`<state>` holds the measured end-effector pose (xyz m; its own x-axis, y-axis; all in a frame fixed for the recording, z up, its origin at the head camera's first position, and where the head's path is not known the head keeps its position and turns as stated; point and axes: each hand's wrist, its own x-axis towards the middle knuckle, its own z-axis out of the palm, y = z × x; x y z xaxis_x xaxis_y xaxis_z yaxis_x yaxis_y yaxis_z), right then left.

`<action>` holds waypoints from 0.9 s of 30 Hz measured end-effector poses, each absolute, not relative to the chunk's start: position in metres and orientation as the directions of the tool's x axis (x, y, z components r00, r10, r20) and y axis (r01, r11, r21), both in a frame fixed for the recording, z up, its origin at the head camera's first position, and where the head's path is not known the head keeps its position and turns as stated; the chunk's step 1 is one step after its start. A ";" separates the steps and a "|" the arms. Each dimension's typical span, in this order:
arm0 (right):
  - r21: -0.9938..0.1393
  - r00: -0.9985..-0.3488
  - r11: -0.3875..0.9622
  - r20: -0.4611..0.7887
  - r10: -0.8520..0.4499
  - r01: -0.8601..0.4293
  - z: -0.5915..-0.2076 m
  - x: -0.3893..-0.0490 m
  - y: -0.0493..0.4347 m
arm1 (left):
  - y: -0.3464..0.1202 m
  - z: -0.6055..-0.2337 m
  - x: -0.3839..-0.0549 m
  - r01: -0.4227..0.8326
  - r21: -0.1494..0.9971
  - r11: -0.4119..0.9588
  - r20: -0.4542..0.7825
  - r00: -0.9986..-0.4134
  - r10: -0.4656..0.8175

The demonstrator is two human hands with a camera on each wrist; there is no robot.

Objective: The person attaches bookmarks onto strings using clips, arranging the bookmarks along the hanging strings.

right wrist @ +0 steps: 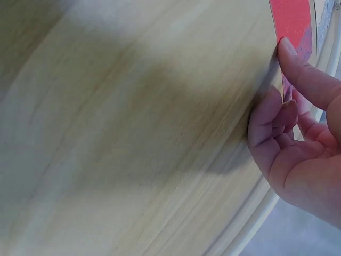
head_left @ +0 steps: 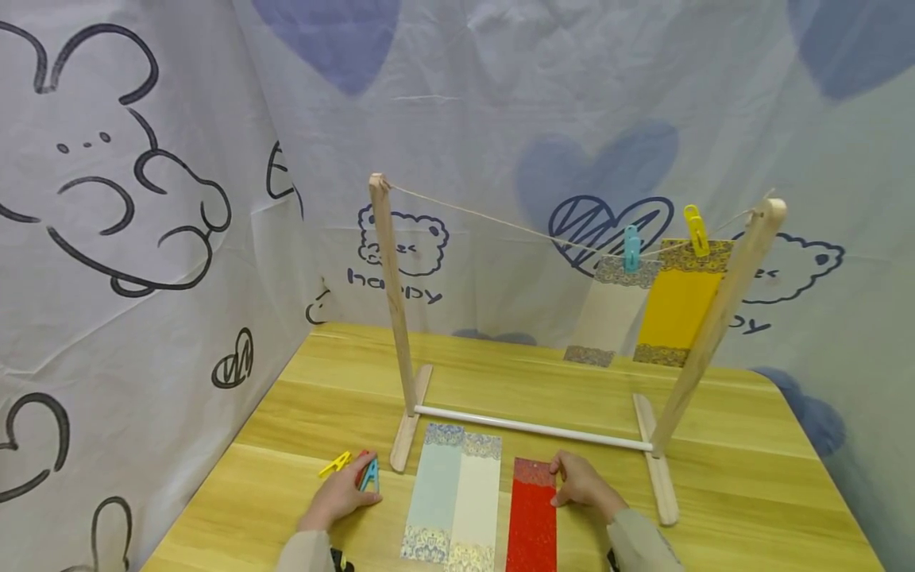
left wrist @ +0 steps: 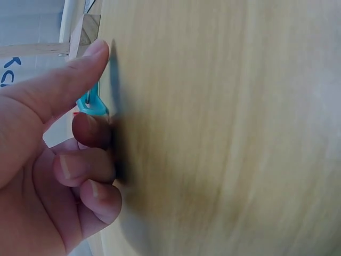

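Observation:
On the table in the head view, my left hand (head_left: 341, 494) is at a small group of clothespins, its index finger and thumb spread around a blue clothespin (head_left: 369, 477) and a red clothespin (head_left: 360, 469). A yellow clothespin (head_left: 334, 464) lies just left of them. In the left wrist view, the blue clothespin shows behind the extended thumb; the other fingers curl loosely at the tabletop. My right hand (head_left: 582, 481) touches the right edge of a red paper strip (head_left: 532, 516) with a patterned end, index finger and thumb apart along the edge.
A pale blue strip (head_left: 434, 485) and a cream strip (head_left: 476, 492) lie left of the red one. Behind stands a wooden frame (head_left: 391, 294) with a string (head_left: 472, 211) and white crossbar (head_left: 529, 427). Blue (head_left: 631, 249) and yellow (head_left: 696, 230) clothespins hold hanging strips (head_left: 679, 306) at right.

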<state>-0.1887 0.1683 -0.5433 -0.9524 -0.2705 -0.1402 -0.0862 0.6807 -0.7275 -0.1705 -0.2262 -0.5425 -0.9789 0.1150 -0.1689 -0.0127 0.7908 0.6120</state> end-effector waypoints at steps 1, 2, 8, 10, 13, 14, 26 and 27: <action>-0.730 -0.950 0.676 -0.134 -0.283 -0.099 -0.543 -0.189 0.169 | -0.226 -0.543 -0.170 -0.012 0.611 0.791 -0.171 -0.978 0.116; -0.738 -0.947 0.667 -0.130 -0.292 -0.104 -0.543 -0.189 0.169 | -0.226 -0.543 -0.170 -0.012 0.610 0.792 -0.171 -0.978 0.117; -0.707 -0.942 0.695 -0.130 -0.310 -0.132 -0.545 -0.190 0.167 | -0.226 -0.542 -0.169 -0.020 0.608 0.794 -0.175 -0.979 0.109; -0.660 -0.945 0.737 -0.130 -0.300 -0.143 -0.547 -0.191 0.164 | -0.226 -0.543 -0.170 -0.020 0.602 0.798 -0.171 -0.980 0.104; -0.621 -0.950 0.773 -0.145 -0.278 -0.131 -0.548 -0.193 0.161 | -0.225 -0.545 -0.171 -0.016 0.591 0.807 -0.163 -0.982 0.099; -0.616 -0.952 0.778 -0.150 -0.267 -0.121 -0.547 -0.194 0.161 | -0.225 -0.545 -0.171 -0.016 0.587 0.809 -0.162 -0.982 0.098; -0.695 -0.964 0.716 -0.145 -0.222 -0.060 -0.546 -0.193 0.157 | -0.224 -0.546 -0.171 -0.013 0.564 0.826 -0.154 -0.984 0.090; -0.703 -0.966 0.708 -0.131 -0.225 -0.070 -0.547 -0.193 0.158 | -0.224 -0.546 -0.171 -0.009 0.563 0.826 -0.149 -0.985 0.091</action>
<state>-0.1930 0.1575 -0.5470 -0.9656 -0.2249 -0.1307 -0.0697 0.7078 -0.7030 -0.1706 -0.2241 -0.5459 -0.9846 0.0910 -0.1494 -0.0090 0.8265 0.5629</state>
